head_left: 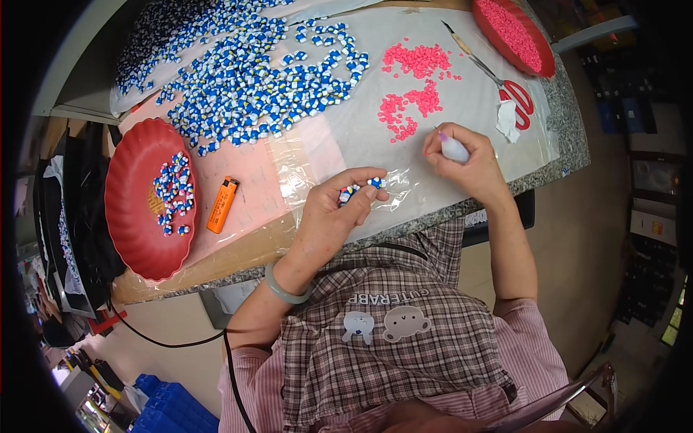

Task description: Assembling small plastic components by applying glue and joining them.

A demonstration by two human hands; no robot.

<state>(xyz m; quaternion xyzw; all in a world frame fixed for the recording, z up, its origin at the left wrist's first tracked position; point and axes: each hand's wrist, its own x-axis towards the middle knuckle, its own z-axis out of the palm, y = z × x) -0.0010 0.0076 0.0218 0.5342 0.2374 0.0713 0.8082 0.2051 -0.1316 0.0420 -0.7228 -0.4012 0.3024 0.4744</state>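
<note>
My left hand (326, 211) is closed around several small blue-and-white figures (376, 183), with one held up between thumb and forefinger. To its right, my right hand (476, 164) grips a small translucent squeeze bottle (455, 150) with a purple collar and a thin tip that points toward the upper left. The bottle's tip is apart from the figures. Just beyond the right hand, tiny pink pieces (398, 119) lie loose on the clear plastic sheet (339, 141). A second patch of pink pieces (417, 60) lies farther back.
A large heap of blue-and-white figures (245, 86) covers the far left. At the left stand a red scalloped dish (137, 202) with more figures and an orange lighter (222, 205). At right lie red-handled scissors (515, 101), a craft knife (458, 39), crumpled tissue (507, 121) and a red dish (543, 65) of pink pieces.
</note>
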